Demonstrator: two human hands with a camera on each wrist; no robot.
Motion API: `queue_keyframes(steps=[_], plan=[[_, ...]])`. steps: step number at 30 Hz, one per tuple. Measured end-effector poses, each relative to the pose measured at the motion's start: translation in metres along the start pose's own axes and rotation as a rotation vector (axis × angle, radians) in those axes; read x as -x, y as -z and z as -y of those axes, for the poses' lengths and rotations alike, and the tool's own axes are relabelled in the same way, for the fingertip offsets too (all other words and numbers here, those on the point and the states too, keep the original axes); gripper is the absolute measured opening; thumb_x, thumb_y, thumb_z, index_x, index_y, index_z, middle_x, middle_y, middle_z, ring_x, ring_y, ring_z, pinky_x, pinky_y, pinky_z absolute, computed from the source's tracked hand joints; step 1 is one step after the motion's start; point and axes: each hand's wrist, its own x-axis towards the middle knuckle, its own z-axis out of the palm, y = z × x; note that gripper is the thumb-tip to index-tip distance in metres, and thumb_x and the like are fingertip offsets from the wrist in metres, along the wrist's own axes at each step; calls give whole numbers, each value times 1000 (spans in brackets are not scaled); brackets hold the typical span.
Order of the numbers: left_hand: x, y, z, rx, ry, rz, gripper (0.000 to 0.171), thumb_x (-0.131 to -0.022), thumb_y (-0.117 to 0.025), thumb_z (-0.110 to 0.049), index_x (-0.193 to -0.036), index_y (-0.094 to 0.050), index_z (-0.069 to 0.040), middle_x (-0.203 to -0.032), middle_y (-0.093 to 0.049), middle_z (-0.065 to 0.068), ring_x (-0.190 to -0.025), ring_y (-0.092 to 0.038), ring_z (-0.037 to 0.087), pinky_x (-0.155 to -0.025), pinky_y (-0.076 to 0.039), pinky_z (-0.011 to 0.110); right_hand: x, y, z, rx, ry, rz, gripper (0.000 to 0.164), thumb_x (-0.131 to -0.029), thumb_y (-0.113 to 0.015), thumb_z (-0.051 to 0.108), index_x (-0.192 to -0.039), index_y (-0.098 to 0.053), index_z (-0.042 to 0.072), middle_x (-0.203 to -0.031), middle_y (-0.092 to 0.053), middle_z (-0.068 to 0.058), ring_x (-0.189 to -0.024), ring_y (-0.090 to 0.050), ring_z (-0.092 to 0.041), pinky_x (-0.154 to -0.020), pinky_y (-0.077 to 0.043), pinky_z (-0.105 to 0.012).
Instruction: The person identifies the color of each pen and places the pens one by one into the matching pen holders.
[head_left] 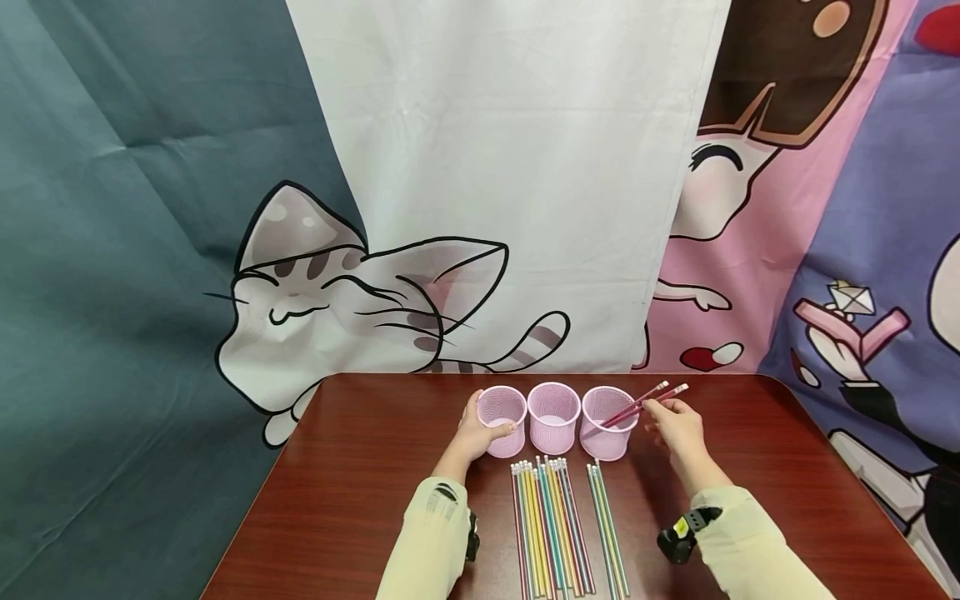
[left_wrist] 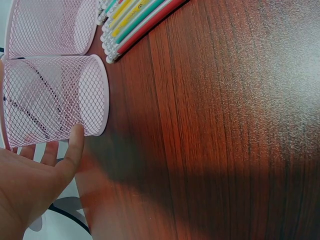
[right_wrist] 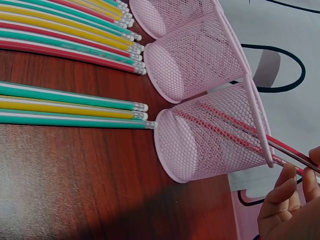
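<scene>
"Room to move?"
"Table (head_left: 322, 508) wood stretches off to both sides; cups (head_left: 554, 435) stand near the far edge (head_left: 420, 376)."
"The red pencils (head_left: 622, 414)?"
"Partly inside the right cup (head_left: 609, 447), sloping, erasers (head_left: 679, 389) up and rightward. The right hand (head_left: 678, 429) pinches them; the left hand (head_left: 476, 431) curves round the left cup (head_left: 506, 448)."
</scene>
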Motion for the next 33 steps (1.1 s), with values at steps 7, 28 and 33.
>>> queue_keyframes(steps=[7,28,33], plan=[[0,1,1,4,-14,-1,93,-67,-83,-18,-140,-28,-7,-135,-38,23,-122,-36,39,-99,-29,54,-1,-3,-7,24,-14,14,20,-86,-63,22,-89,-53,5,-63,-56,9,-54,-56,-6,-49,-45,-25],[1,0,0,-7,-7,-2,93,-67,-82,-19,-141,-27,-8,-136,-38,21,-123,-36,38,-100,-28,53,-3,-8,-17,95,-27,5,21,-83,-69,24,-85,-63,4,-57,-53,2,-51,-46,-8,-46,-40,-26],[1,1,0,-8,-7,-1,93,-67,-82,-18,-141,-27,-7,-136,-38,22,-123,-35,39,-100,-28,54,-5,-7,-19,89,-35,-4,15,-82,-70,24,-76,-64,11,-55,-53,2,-51,-48,-10,-45,-39,-25]])
